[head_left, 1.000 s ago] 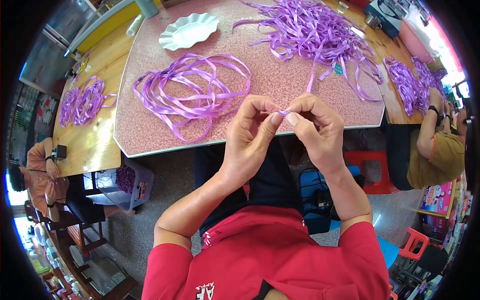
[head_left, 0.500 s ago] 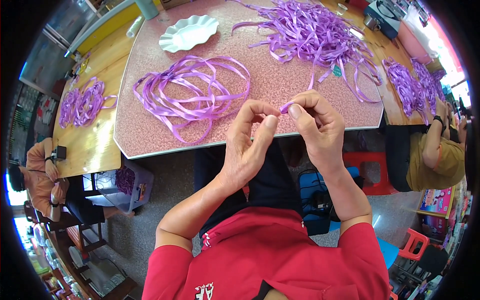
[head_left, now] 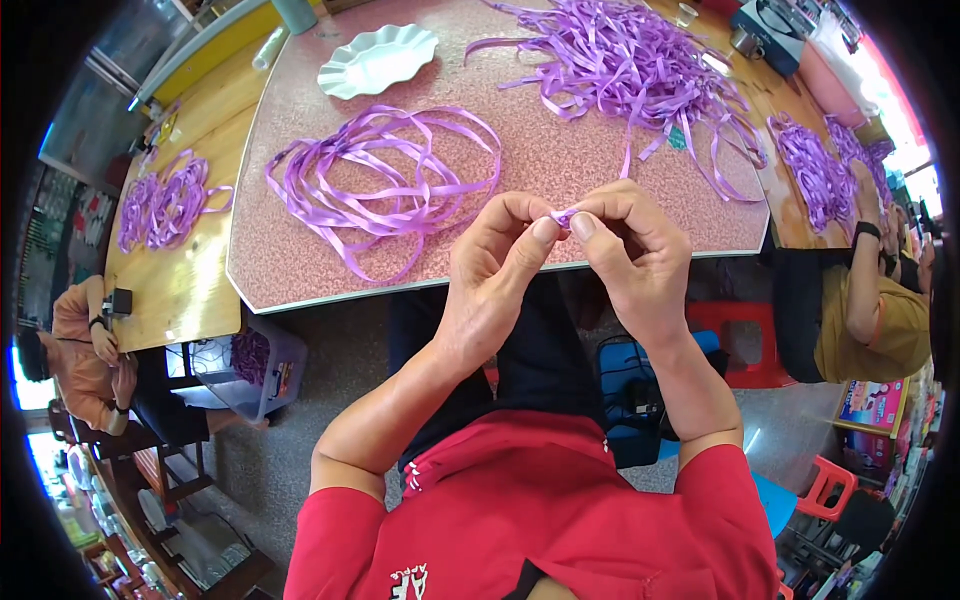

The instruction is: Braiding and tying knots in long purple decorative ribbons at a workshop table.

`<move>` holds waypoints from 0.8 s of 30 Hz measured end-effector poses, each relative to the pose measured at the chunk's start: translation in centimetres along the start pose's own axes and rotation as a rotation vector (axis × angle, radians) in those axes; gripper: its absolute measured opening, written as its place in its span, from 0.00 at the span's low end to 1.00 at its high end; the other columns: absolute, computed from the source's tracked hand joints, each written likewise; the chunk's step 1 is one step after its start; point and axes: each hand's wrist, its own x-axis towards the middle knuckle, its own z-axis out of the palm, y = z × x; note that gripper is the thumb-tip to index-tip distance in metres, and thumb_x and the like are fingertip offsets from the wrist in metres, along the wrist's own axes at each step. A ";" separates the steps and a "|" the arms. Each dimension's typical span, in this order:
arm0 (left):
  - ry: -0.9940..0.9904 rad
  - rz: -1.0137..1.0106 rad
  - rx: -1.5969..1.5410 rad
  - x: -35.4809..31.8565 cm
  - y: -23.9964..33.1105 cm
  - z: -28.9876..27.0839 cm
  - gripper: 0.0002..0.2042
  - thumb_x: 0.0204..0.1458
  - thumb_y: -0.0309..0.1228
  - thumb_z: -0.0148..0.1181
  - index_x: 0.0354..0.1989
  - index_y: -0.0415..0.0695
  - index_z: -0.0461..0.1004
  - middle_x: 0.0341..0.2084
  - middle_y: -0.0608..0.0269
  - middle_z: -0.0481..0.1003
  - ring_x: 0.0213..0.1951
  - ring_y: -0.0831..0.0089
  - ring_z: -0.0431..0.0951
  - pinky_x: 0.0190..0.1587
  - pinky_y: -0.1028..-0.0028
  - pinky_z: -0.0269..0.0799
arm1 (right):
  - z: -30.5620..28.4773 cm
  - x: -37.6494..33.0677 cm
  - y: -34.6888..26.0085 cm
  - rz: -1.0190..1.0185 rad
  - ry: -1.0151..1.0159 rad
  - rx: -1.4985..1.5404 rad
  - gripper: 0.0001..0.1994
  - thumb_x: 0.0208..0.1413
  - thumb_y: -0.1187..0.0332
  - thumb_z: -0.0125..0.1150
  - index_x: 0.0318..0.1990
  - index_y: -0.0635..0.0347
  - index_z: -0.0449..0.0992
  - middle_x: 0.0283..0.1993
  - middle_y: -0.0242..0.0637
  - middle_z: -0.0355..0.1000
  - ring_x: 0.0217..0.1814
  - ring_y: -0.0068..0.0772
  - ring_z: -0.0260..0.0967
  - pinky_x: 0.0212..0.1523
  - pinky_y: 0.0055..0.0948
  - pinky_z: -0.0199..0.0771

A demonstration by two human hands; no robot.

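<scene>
Between my fingertips, just over the near edge of the pink speckled table (head_left: pixel 540 165), is the end of a purple ribbon (head_left: pixel 562 217). My left hand (head_left: pixel 485 275) pinches it with thumb and forefinger, and my right hand (head_left: pixel 640 255) grips it from the other side. Most of the held piece is hidden by the fingers. One strand from the large tangled ribbon pile (head_left: pixel 625 75) runs down behind my right hand; whether it joins the held end I cannot tell. Left of my hands, a loose coil of purple ribbon (head_left: pixel 330 195) lies on the table.
A white scalloped dish (head_left: pixel 380 62) stands behind the coil. Wooden tables (head_left: pixel 190 300) adjoin on both sides, with more ribbon bundles (head_left: pixel 175 205). A person (head_left: pixel 85 330) sits at the left, another (head_left: pixel 870 325) at the right. A red stool (head_left: pixel 740 345) stands below the right side.
My left fingertips have closed in on the ribbon end, which both hands now pinch. The right person's hand has moved up to the ribbon bundles there; the left person's lower hand has shifted.
</scene>
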 end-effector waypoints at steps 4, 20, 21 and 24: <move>0.004 -0.019 0.071 0.0 0.1 0.0 0.08 0.63 0.30 0.56 0.45 0.40 0.69 0.36 0.70 0.71 0.40 0.83 0.69 0.44 0.80 0.65 | 0.0 -0.1 -0.6 0.133 -0.044 0.164 0.02 0.58 0.75 0.60 0.35 0.63 0.78 0.31 0.22 0.68 0.28 0.08 0.56 0.27 0.14 0.55; 0.194 0.752 0.740 2.2 -1.2 0.2 0.15 0.46 0.18 0.65 0.42 0.45 0.75 0.37 0.59 0.71 0.40 0.61 0.70 0.44 0.67 0.66 | 0.3 -0.1 -0.4 0.289 0.046 0.382 0.07 0.63 0.70 0.57 0.42 0.65 0.77 0.29 0.24 0.68 0.22 0.07 0.54 0.21 0.13 0.50; 0.162 0.861 0.849 2.6 -1.6 -0.5 0.17 0.43 0.19 0.65 0.43 0.47 0.77 0.38 0.61 0.71 0.41 0.61 0.70 0.45 0.65 0.65 | 0.2 -0.1 -0.5 0.289 0.048 0.381 0.07 0.63 0.70 0.57 0.42 0.65 0.77 0.29 0.24 0.68 0.22 0.07 0.54 0.21 0.13 0.50; 0.126 1.038 1.026 3.0 -1.4 -1.6 0.19 0.38 0.20 0.67 0.43 0.51 0.79 0.38 0.63 0.71 0.42 0.61 0.71 0.45 0.63 0.64 | 0.0 0.1 -0.6 0.411 0.066 0.519 0.07 0.63 0.70 0.57 0.41 0.65 0.77 0.29 0.26 0.69 0.21 0.07 0.53 0.20 0.13 0.51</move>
